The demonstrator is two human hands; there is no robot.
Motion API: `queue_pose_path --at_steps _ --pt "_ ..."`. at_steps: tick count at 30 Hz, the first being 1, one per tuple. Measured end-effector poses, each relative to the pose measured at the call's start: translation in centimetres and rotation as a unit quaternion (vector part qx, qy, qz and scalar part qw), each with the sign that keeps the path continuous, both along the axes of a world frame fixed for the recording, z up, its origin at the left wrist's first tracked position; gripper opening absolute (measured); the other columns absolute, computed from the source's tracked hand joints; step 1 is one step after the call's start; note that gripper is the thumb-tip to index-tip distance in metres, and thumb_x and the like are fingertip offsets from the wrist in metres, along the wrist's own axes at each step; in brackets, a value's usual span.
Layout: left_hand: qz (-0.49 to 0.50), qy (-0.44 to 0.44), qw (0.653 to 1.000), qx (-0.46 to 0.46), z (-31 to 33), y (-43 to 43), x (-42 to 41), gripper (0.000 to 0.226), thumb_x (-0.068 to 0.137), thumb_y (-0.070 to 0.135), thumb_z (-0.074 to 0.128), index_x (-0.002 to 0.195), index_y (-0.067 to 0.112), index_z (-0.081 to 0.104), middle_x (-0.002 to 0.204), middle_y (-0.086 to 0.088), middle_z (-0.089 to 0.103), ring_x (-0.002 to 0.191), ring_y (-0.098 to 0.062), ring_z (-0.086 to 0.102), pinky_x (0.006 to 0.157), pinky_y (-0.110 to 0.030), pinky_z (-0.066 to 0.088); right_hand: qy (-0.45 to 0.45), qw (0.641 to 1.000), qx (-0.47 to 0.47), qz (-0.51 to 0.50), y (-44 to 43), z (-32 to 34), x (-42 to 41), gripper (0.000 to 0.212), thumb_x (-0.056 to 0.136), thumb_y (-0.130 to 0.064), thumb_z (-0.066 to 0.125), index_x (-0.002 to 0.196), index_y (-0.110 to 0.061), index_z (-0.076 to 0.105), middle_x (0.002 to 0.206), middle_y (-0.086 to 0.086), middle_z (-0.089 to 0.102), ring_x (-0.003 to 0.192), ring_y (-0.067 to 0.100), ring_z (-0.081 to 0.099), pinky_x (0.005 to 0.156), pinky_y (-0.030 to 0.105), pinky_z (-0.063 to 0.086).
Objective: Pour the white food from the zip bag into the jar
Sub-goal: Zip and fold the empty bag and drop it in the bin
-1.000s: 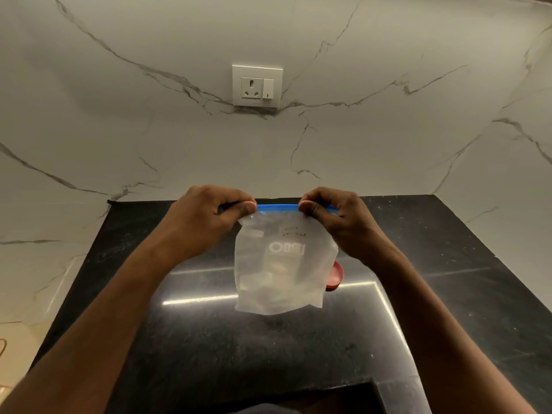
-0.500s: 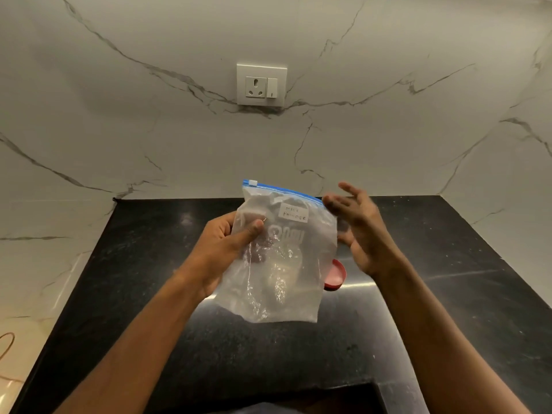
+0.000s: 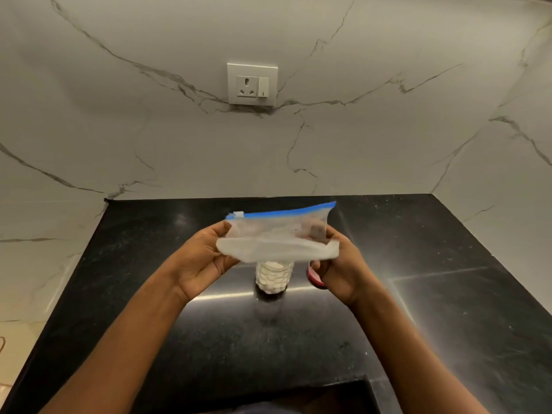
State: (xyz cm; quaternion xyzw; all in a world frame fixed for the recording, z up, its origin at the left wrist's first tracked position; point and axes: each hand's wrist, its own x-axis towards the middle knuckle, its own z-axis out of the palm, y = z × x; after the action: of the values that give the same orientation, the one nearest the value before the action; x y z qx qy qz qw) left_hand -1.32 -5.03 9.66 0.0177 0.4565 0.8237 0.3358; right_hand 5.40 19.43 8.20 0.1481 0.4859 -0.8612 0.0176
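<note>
A clear zip bag [image 3: 277,239] with a blue zip strip along its far edge is held nearly flat above the counter. My left hand [image 3: 203,261] grips its left side and my right hand [image 3: 340,264] grips its right side. No white food shows inside the bag. Right under it stands a small clear jar [image 3: 273,277] filled with round white food; its mouth is partly hidden by the bag.
A red lid [image 3: 313,276] lies on the black counter [image 3: 418,294] just right of the jar, partly behind my right hand. Marble walls close in the counter at the back and both sides, with a wall socket [image 3: 252,84] above. A dark recess [image 3: 298,398] cuts the near edge.
The bag hung upright with both hands on its zip, then sat in the left hand alone. It now lies flat, both hands on its sides, and the filled jar shows beneath it.
</note>
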Motion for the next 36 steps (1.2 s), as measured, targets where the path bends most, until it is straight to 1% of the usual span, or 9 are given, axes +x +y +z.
queue_pose_path --at_steps 5,8,10,13,19,27,30,33,36 --pt "-0.103 0.116 0.983 0.094 -1.5 -2.1 0.4 0.085 0.075 -0.009 0.065 0.152 0.025 0.054 0.157 -0.005 0.056 0.142 -0.03 0.056 0.108 -0.059 0.051 -0.057 0.991 -0.104 -0.054 0.5 -0.9 0.3 0.024 0.099 -0.017 0.06 0.116 -0.007 0.073 0.107 0.019 0.079 0.07 0.017 0.075 0.05 0.022 0.061" --pt "-0.152 0.263 0.95 -0.073 -2.6 -1.7 0.8 0.104 0.068 0.005 0.09 0.153 0.044 0.046 0.154 0.016 0.056 0.14 -0.013 0.057 0.106 -0.037 0.055 -0.098 0.983 -0.149 -0.045 0.3 -1.2 0.6 0.021 0.106 -0.015 0.051 0.117 -0.007 0.066 0.106 0.023 0.078 0.062 0.017 0.077 0.052 0.026 0.063" --pt "-0.072 0.286 0.943 -0.153 -2.5 -0.3 1.5 0.084 0.067 0.029 0.096 0.139 0.05 0.057 0.135 0.021 0.069 0.125 -0.006 0.067 0.091 -0.026 0.061 -0.112 0.981 -0.157 -0.036 -0.1 -1.4 0.6 0.022 0.107 -0.015 0.047 0.12 -0.007 0.063 0.104 0.023 0.079 0.063 0.017 0.078 0.052 0.027 0.063" --pt "0.108 0.257 0.948 -0.151 -2.4 1.4 1.8 0.033 0.08 0.051 0.082 0.11 0.038 0.078 0.111 0.008 0.081 0.106 -0.018 0.077 0.083 -0.03 0.065 -0.085 0.989 -0.116 -0.022 -0.5 -1.4 0.7 0.033 0.106 -0.02 0.046 0.13 -0.003 0.062 0.091 0.014 0.08 0.061 0.014 0.075 0.049 0.024 0.06" --pt "0.178 0.098 0.977 -0.065 -2.7 2.8 2.7 0.04 0.083 0.028 0.079 0.12 0.013 0.072 0.111 -0.009 0.082 0.101 -0.025 0.08 0.073 -0.037 0.067 0.068 0.996 -0.036 0.046 -2.9 -2.4 2.5 0.093 0.07 -0.056 0.086 0.146 -0.012 0.054 0.133 0.014 0.065 0.123 0.032 0.061 0.107 0.049 0.049" --pt "0.156 0.061 0.979 -0.117 -3.9 5.2 5.8 0.026 0.088 0.012 0.079 0.113 0.009 0.074 0.104 -0.011 0.083 0.098 -0.028 0.081 0.079 -0.038 0.067 0.064 0.976 0.068 -0.196 -6.8 -2.9 0.2 0.047 0.087 -0.02 0.082 0.128 -0.031 0.06 0.112 -0.002 0.078 0.103 0.022 0.077 0.078 0.042 0.066" --pt "0.146 0.084 0.976 -0.14 -3.6 5.0 5.8 0.026 0.089 0.01 0.08 0.114 0.012 0.072 0.101 -0.005 0.084 0.098 -0.025 0.08 0.08 -0.038 0.066 0.152 0.926 0.291 -0.187 -6.6 -3.7 0.4 0.037 0.098 -0.02 0.07 0.12 -0.048 0.062 0.11 -0.014 0.076 0.102 0.009 0.075 0.075 0.027 0.064" --pt "0.123 0.116 0.97 -0.175 -2.9 5.1 6.3 0.029 0.087 0.017 0.08 0.115 0.015 0.072 0.1 -0.003 0.083 0.099 -0.025 0.079 0.088 -0.046 0.065 0.251 0.824 0.497 -0.107 -6.0 -5.1 0.4 0.062 0.098 -0.033 0.067 0.153 -0.013 0.047 0.146 0.009 0.062 0.13 0.019 0.064 0.099 0.031 0.059" --pt "0.088 0.129 0.974 -0.166 -2.7 4.8 6.6 0.037 0.085 0.02 0.073 0.12 0.011 0.072 0.111 -0.013 0.079 0.108 -0.032 0.075 0.096 -0.052 0.062 0.289 0.688 0.66 -0.087 -5.4 -6.0 0.1 0.084 0.086 -0.013 0.081 0.156 0.001 0.036 0.16 0.018 0.042 0.146 0.029 0.047 0.111 0.037 0.049"
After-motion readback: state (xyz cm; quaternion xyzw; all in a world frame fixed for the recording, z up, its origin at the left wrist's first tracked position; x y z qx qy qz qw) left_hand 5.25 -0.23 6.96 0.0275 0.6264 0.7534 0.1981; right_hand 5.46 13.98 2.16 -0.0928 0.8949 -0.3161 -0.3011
